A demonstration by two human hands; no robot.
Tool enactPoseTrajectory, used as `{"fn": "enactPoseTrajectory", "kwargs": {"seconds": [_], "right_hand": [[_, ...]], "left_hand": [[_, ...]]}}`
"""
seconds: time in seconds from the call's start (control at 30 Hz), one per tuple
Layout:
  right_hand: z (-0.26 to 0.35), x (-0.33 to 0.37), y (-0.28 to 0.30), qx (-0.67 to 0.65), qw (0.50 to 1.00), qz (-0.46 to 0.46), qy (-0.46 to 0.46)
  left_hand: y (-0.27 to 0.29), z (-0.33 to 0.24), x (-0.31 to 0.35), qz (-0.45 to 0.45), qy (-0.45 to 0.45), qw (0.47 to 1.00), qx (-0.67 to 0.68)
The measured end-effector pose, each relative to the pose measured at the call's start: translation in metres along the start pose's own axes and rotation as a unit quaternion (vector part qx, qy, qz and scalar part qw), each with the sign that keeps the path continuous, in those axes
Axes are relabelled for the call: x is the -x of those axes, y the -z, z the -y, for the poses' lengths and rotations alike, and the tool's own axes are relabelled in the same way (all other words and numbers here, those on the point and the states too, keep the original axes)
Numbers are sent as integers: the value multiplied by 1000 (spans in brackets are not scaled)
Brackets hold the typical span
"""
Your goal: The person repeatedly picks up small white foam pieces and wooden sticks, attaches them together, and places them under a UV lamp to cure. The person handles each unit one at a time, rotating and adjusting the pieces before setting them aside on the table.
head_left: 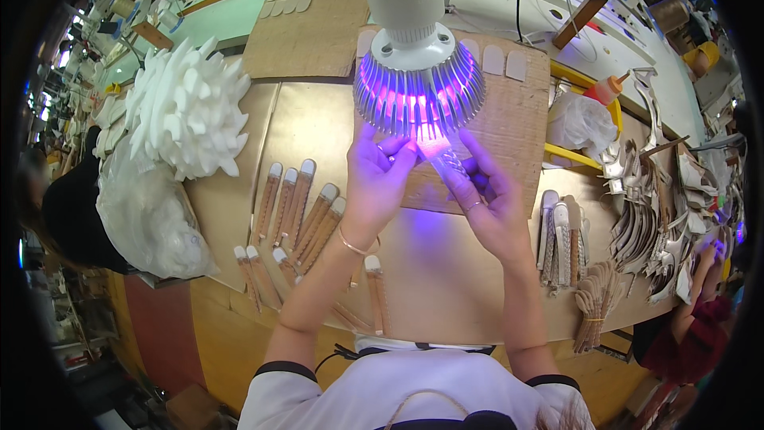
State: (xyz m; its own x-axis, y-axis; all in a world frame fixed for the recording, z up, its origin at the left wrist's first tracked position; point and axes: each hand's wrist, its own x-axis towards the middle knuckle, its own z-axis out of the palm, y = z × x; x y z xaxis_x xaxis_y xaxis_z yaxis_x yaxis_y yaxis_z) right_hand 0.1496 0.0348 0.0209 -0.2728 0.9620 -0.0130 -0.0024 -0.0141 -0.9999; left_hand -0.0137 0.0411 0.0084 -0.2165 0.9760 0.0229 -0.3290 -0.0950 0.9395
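Observation:
Under a glowing purple lamp with a finned metal head, my two hands hold a braided strap with a pale tip lit pink. The thumb and fingers of my left hand are closed at the tip end, just below the lamp. My right hand grips the strap's braided length between thumb and fingers; its far end is hidden by the hand. Several brown straps with white rounded tips lie left of my hands, some partly behind my left forearm. More pale straps lie together right of my right hand.
Cardboard sheets carrying pale tabs lie at the back. White foam-like pieces and a plastic bag are heaped left. At right are a banded strap bundle, a yellow crate, hanging strips and a co-worker's arm.

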Motion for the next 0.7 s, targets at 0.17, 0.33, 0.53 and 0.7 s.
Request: {"fn": "enactPoseTrajectory", "kwargs": {"seconds": [0.17,0.33,0.53,0.7], "right_hand": [[4,-11,-14,-37,999,-1,16],[-3,-19,-14,-1,999,9,35],[-7,-21,-15,8,1000,9,17],[-7,-21,-18,-15,1000,2,10]], "left_hand": [[-2,-9,1,-6,9,1000,15],[4,-14,2,-13,35,998,-51],[6,-10,1,-31,18,999,-16],[6,-11,3,-35,22,999,-12]]}}
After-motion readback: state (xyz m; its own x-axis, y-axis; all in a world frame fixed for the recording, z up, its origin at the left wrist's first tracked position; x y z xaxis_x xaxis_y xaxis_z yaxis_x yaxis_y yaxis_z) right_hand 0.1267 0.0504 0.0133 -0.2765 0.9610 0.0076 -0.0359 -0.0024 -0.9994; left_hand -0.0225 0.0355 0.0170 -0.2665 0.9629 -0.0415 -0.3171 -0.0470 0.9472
